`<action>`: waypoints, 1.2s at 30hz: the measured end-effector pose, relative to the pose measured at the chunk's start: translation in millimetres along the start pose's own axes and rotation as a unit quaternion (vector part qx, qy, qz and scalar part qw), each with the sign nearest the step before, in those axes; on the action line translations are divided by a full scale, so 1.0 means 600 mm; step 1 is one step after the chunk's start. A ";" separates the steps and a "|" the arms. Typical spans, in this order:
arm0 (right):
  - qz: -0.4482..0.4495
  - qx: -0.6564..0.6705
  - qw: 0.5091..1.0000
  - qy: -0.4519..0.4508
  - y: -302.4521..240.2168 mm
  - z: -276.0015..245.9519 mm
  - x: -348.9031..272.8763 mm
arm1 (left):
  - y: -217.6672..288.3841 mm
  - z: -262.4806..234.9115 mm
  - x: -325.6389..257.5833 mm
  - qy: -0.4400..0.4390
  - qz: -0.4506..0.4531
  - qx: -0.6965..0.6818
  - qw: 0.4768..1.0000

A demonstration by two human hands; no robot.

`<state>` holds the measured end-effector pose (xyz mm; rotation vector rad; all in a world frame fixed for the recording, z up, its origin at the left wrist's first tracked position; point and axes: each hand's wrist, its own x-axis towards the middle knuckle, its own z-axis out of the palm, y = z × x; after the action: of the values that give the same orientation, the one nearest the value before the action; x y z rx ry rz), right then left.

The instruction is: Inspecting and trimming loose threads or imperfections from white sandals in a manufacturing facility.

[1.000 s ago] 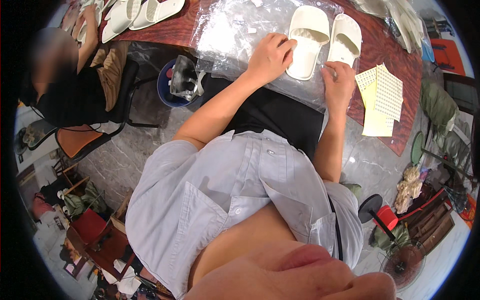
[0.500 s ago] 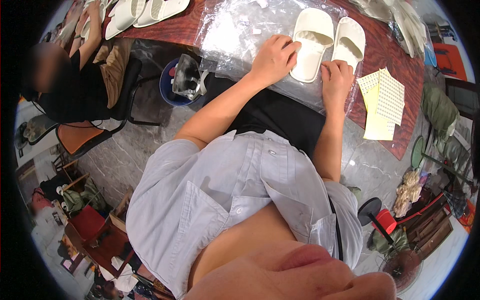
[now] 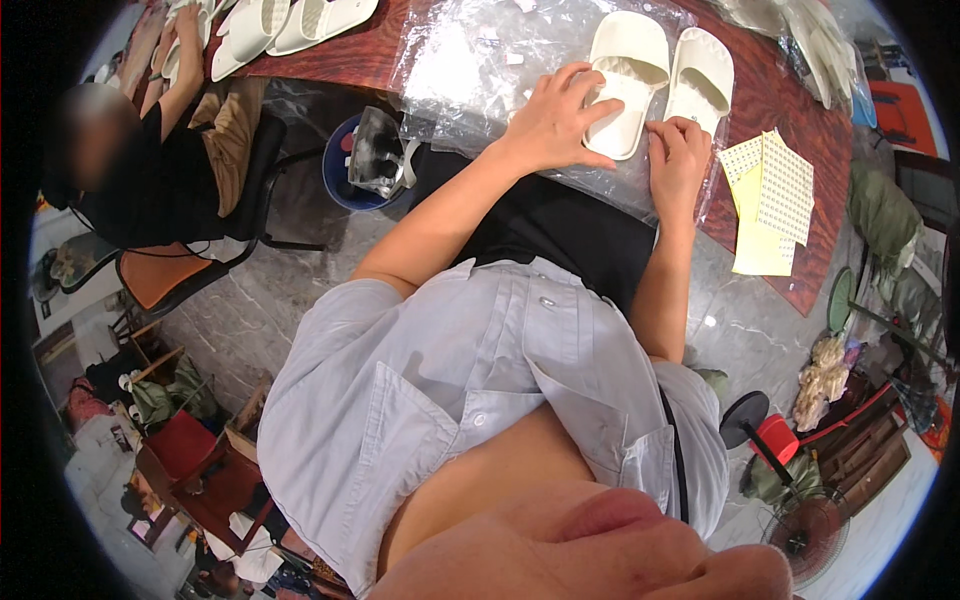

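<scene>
Two white slide slippers lie side by side with toes pointing away from me: the left slipper [image 3: 627, 80] and the right slipper [image 3: 700, 80]. Both rest on clear plastic bags [image 3: 470, 80] spread over the table. My left hand [image 3: 558, 118] is open, its fingers spread over the left edge of the left slipper and its thumb apart below the heel. At the heel of the right slipper, my right hand [image 3: 680, 160] has its fingers bent and closed against it, hiding the heel end.
Yellow and white sticker sheets [image 3: 775, 200] lie at the right on the reddish wooden table [image 3: 815, 235]. More white slippers [image 3: 265, 30] sit far left, near a seated person [image 3: 150, 170]. A blue bin [image 3: 350, 165] stands below the table edge. Plastic-wrapped items [image 3: 800, 45] are piled far right.
My left hand has spread its fingers and thumb over the left slipper's heel half. My right hand stays at the right slipper's heel. The view has shifted slightly.
</scene>
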<state>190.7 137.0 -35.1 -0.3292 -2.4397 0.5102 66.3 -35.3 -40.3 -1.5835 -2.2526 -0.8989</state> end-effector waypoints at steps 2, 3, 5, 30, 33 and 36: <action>-0.004 0.020 1.000 -0.004 0.002 0.000 0.000 | -0.007 0.008 -0.003 0.006 -0.008 -0.001 1.000; -0.002 0.020 1.000 -0.002 0.003 0.000 0.000 | -0.010 0.008 -0.004 0.024 -0.017 -0.035 0.999; 0.002 0.022 1.000 -0.005 0.003 0.000 -0.001 | -0.014 0.011 -0.006 0.040 -0.024 -0.068 0.997; 0.014 0.083 0.996 -0.031 -0.036 0.001 0.051 | -0.035 0.010 -0.003 0.219 -0.205 -0.340 0.891; 0.193 0.322 0.927 -0.012 -0.061 0.043 0.075 | -0.037 0.010 -0.004 0.209 -0.209 -0.328 0.897; 0.295 0.570 0.767 0.007 -0.072 0.075 0.093 | -0.037 0.012 -0.006 0.214 -0.205 -0.322 0.899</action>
<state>114.6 105.4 -20.2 -0.5235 -1.5166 2.0736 48.4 -38.5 -55.4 -0.9298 -2.0874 -2.0449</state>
